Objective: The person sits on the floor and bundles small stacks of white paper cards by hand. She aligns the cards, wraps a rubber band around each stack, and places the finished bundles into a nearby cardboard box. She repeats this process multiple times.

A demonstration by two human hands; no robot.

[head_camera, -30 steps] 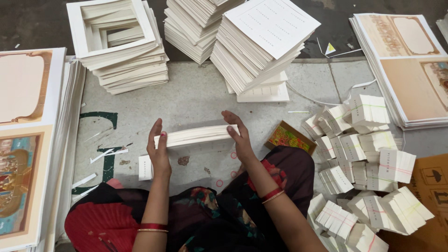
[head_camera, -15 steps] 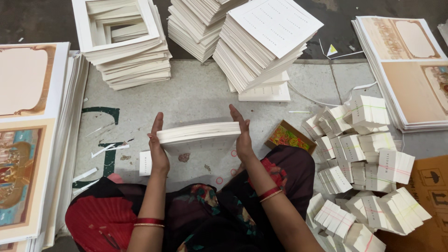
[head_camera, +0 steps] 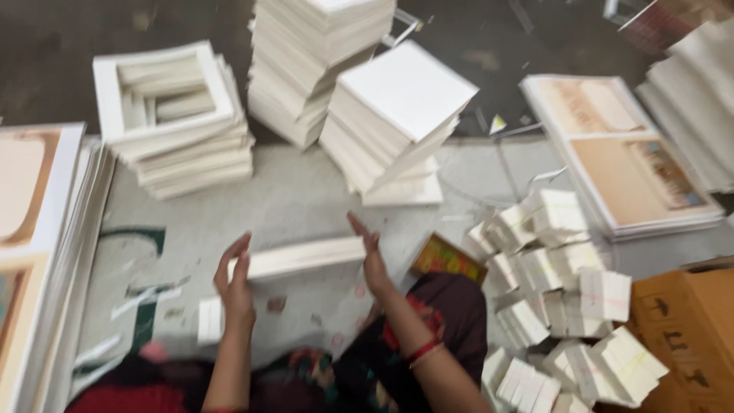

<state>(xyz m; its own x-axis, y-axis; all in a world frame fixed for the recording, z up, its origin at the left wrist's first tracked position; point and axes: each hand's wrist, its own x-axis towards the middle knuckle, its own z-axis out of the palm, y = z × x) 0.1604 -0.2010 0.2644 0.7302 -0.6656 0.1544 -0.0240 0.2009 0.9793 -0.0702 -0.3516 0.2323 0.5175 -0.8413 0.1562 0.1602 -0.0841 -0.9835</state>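
Tall stacks of white card sheets (head_camera: 329,53) are standing at the upper middle of the frame, with a shorter, leaning stack (head_camera: 394,130) just below and right of them. At the upper left, a pile of white frame-shaped offcuts (head_camera: 172,122) is sitting with loose strips lying in its cut-out window. Printed sheets with tan panels (head_camera: 619,153) are lying at the right, and more printed sheets (head_camera: 34,229) are running down the left edge. At the lower right, many small banded bundles of white cards (head_camera: 566,291) are heaping up beside a brown carton (head_camera: 688,329); judging by that heap, a good share of the bundling is already done, while the big stacks suggest plenty is still waiting.

On the grey floor (head_camera: 290,199) in the middle of the frame, the person is holding a long, thin stack of white strips (head_camera: 302,258) between both palms. The left hand (head_camera: 235,279) is pressing flat against its left end and the right hand (head_camera: 372,256) against its right end, fingers straight, so the hands are clamping the stack from both sides, lifted just above the floor. This stack is not banded yet. One small white bundle (head_camera: 209,320) is lying just below and left of the left hand, and a colourful printed card (head_camera: 447,260) is lying just right of the right hand.
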